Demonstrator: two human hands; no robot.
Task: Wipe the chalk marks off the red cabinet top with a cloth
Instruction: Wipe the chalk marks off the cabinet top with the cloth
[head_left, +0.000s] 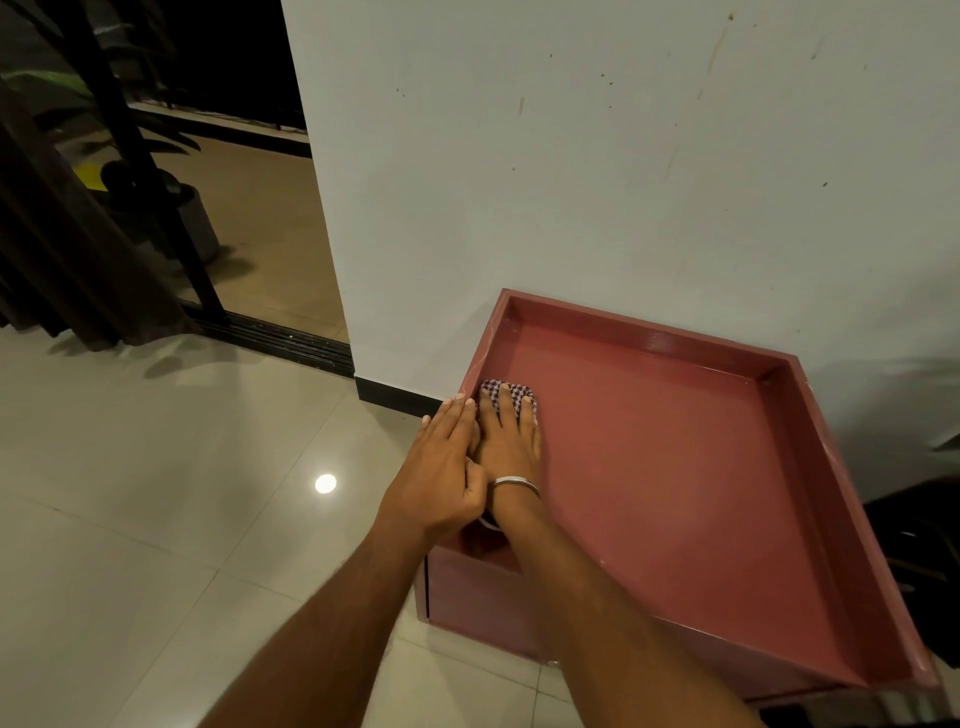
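The red cabinet top (675, 467) is a shallow recessed panel with a raised rim, set against the white wall. A small checked cloth (506, 391) lies flat in its near-left part, close to the left rim. My right hand (509, 441) presses on the cloth with straight fingers; a metal bangle sits on that wrist. My left hand (441, 467) rests on the left rim beside it, fingers straight, thumb against my right hand. Faint pale smears show along the rim near the far-left corner; most of the panel looks plain red.
The white wall (623, 182) rises directly behind the cabinet. Glossy floor tiles (156, 493) spread to the left. A sliding-door track (280, 338) and a dark doorway with potted plants lie at the far left. A dark object (924, 545) stands at the cabinet's right side.
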